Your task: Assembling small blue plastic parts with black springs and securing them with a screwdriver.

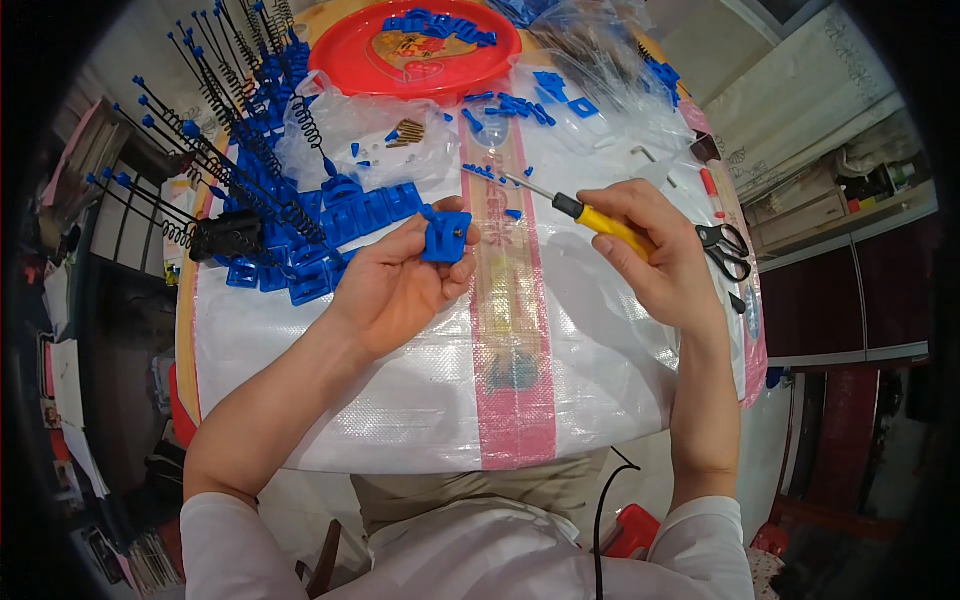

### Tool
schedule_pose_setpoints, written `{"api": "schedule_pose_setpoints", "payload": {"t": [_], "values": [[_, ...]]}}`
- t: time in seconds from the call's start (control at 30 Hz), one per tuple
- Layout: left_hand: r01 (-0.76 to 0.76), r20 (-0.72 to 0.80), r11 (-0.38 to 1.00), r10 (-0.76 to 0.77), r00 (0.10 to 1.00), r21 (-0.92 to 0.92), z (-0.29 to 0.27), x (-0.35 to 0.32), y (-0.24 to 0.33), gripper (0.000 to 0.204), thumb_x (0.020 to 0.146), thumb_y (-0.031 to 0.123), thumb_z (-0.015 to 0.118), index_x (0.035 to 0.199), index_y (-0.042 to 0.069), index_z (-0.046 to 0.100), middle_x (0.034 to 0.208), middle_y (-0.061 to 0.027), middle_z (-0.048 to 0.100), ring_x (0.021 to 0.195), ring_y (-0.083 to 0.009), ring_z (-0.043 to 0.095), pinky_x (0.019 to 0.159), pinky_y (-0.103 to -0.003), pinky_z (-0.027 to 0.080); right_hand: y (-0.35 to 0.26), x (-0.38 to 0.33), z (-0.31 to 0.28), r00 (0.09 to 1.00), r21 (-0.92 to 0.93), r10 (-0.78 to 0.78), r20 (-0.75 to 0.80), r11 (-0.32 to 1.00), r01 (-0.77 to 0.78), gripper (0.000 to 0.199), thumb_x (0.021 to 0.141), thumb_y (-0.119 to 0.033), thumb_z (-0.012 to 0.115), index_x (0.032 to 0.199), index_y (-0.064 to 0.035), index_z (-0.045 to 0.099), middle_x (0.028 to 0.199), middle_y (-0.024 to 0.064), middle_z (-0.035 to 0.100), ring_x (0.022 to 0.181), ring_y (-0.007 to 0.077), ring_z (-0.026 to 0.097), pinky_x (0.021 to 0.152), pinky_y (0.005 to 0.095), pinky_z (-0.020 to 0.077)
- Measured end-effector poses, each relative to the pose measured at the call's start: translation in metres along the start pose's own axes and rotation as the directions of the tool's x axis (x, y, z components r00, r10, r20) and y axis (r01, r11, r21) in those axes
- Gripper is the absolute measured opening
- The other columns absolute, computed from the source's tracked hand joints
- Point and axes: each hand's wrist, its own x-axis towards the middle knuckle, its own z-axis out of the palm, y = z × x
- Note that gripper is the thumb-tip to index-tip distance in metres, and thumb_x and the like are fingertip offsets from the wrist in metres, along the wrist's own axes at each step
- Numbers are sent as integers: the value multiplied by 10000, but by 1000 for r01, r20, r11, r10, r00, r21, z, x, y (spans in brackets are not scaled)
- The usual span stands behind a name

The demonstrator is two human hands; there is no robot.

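Observation:
My left hand (405, 270) is closed on a small blue plastic part (446, 238), which has a screw-like dark spot on its face. In my right hand (645, 240) is a screwdriver (612, 230) with a yellow and black handle, its metal shaft pointing up and left, apart from the blue part. Beyond my left hand lie rows of blue plastic blocks (370, 210). Small blue pieces (513, 213) are scattered on the table covering between and beyond the hands.
Black springs on rods with blue tips (215, 165) stand at the far left. A red tray (330, 62) at the back holds blue parts. Brass-coloured screws (408, 131) lie on clear plastic (432, 160). Black scissors (730, 250) lie at the right edge. White sheeting (400, 410) covers the table.

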Motion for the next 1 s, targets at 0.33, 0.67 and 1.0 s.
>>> {"api": "schedule_pose_setpoints", "payload": {"t": [0.33, 0.67, 1.0], "values": [[10, 28, 998, -8, 1000, -66, -9, 2, 0, 320, 997, 116, 469, 1303, 27, 445, 1108, -181, 607, 958, -276, 629, 861, -365, 504, 19, -14, 13, 989, 242, 119, -87, 966, -95, 191, 762, 26, 751, 936, 0, 678, 959, 88, 691, 874, 161, 665, 775, 270, 526], [4, -24, 999, -5, 1000, -39, -6, 1, 0, 330, 999, 122, 462, 1313, 24, 446, 1114, -177, 604, 968, -267, 629, 871, -363, 501, 19, -13, 18, 996, 220, 68, -48, 974, -56, 176, 757, 24, 742, 917, -14, 681, 925, 80, 700, 825, 159, 669, 725, 272, 519], [-27, -73, 999, 26, 997, -18, -1, 1, -1, 361, 1000, 123, 463, 1347, 31, 423, 1168, -179, 586, 1017, -249, 593, 892, -361, 484, 22, -15, 21, 996, 224, 77, -44, 972, -65, 204, 753, 21, 738, 945, -17, 679, 966, 85, 687, 882, 167, 659, 775, 281, 510]]}}
